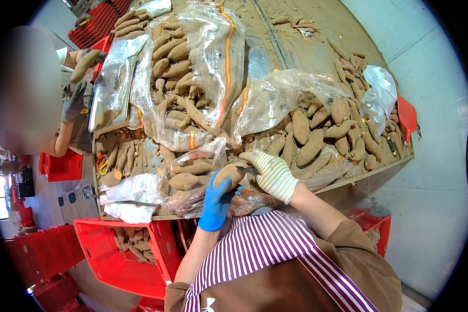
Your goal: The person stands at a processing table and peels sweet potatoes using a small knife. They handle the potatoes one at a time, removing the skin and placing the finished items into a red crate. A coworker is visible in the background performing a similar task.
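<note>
A brown sweet potato [229,175] is gripped in my left hand [217,199], which wears a blue glove. My right hand [273,173], in a white glove with yellow and blue stripes, is closed around a small dark tool [251,170], whose dark end meets the sweet potato's right tip; the tool's kind is mostly hidden by the fingers. Beneath and left of my left hand, a clear plastic bag [187,199] holds several sweet potatoes. To the right of my right hand lies a large heap of sweet potatoes [310,148], partly covered by a clear mesh-like sack [273,97].
A large open sack [234,58] of sweet potatoes spreads across the table. Red crates [121,273] stand below its near left edge. A red scoop [406,115] lies at the right edge. At left, another person's gloved hands [75,99] hold a sweet potato.
</note>
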A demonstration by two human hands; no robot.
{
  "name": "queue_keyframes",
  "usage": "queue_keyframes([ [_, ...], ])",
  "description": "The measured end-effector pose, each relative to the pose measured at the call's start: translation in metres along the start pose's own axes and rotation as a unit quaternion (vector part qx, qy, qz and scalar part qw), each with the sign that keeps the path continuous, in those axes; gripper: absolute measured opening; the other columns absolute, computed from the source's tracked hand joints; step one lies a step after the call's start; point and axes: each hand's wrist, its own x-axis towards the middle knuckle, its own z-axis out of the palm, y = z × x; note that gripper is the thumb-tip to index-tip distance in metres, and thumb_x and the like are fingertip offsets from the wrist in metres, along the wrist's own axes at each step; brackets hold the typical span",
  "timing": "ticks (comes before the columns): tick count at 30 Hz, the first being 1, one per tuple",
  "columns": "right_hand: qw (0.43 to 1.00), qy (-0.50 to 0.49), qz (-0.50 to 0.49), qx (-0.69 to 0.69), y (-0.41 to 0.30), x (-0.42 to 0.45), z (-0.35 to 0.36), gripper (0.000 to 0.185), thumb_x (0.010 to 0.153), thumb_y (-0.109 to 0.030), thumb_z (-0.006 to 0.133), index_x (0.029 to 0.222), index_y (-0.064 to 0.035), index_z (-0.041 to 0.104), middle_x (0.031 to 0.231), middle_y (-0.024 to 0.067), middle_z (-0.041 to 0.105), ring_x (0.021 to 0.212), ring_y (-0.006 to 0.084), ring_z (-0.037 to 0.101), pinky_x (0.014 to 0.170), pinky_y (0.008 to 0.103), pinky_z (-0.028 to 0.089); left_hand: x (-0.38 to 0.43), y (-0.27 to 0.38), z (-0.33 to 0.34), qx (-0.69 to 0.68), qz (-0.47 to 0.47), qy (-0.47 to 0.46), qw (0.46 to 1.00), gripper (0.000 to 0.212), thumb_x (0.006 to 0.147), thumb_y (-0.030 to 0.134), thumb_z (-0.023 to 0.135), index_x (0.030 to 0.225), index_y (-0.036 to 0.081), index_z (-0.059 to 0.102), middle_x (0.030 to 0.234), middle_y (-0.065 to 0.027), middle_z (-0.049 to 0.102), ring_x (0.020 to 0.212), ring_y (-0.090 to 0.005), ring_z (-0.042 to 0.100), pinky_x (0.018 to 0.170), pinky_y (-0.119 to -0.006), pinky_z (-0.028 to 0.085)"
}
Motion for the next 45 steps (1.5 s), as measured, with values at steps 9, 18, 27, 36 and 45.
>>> queue_keyframes([
  [9, 0.936, -0.053, 0.187, 0.295, 0.022, -0.006, 0.003, 0.035, 0.094, -0.011, 0.064, 0.129, -0.0046, 0.063, 0.116, 0.015, 0.069, 0.103, 0.0248, 0.068, 0.09, 0.0357, 0.053, -0.007, 0.014, -0.006, 0.002, 0.006, 0.012, 1.0, 0.058, 0.098, 0.035, 0.065, 0.144, 0.005, 0.048, 0.126, -0.0116, 0.062, 0.094, -0.0205, 0.065, 0.078, -0.031, 0.053],
  [18, 0.902, -0.029, 0.092, 0.42, -0.004, 0.003, 0.024, 0.046, 0.098, -0.015, 0.065, 0.14, -0.0004, 0.055, 0.129, 0.0121, 0.065, 0.115, 0.0181, 0.061, 0.099, 0.032, 0.049, -0.022, 0.019, -0.005, 0.007, -0.027, 0.037, 0.999, 0.046, 0.105, 0.035, 0.052, 0.136, 0.001, 0.054, 0.111, -0.0131, 0.067, 0.092, -0.021, 0.065, 0.075, -0.032, 0.051],
  [27, 0.864, -0.081, 0.089, 0.489, -0.023, 0.006, 0.035, 0.038, 0.095, -0.012, 0.067, 0.131, -0.0011, 0.06, 0.121, 0.0082, 0.066, 0.112, 0.0132, 0.06, 0.098, 0.0307, 0.05, -0.033, 0.031, -0.016, 0.124, -0.033, 0.042, 0.991, 0.05, 0.098, 0.026, 0.065, 0.142, 0.005, 0.052, 0.133, -0.0098, 0.06, 0.114, -0.02, 0.062, 0.096, -0.034, 0.05],
  [36, 0.898, -0.071, 0.007, 0.433, -0.054, 0.01, 0.045, 0.032, 0.093, -0.011, 0.068, 0.123, -0.0016, 0.064, 0.115, 0.0072, 0.062, 0.111, 0.0167, 0.06, 0.1, 0.0318, 0.048, -0.043, 0.048, -0.025, 0.26, 0.068, 0.045, 0.962, 0.06, 0.086, 0.005, 0.076, 0.142, 0.008, 0.054, 0.137, -0.0094, 0.057, 0.125, -0.0199, 0.057, 0.106, -0.033, 0.048],
  [45, 0.964, 0.09, 0.045, 0.245, -0.009, 0.008, 0.02, 0.023, 0.09, -0.003, 0.066, 0.113, -0.0027, 0.066, 0.099, 0.0106, 0.067, 0.092, 0.0204, 0.066, 0.082, 0.0322, 0.052, -0.115, 0.087, -0.102, 0.32, 0.233, 0.406, 0.824, 0.039, 0.094, 0.003, 0.069, 0.132, 0.001, 0.057, 0.125, -0.0112, 0.062, 0.11, -0.0189, 0.061, 0.098, -0.032, 0.05],
])
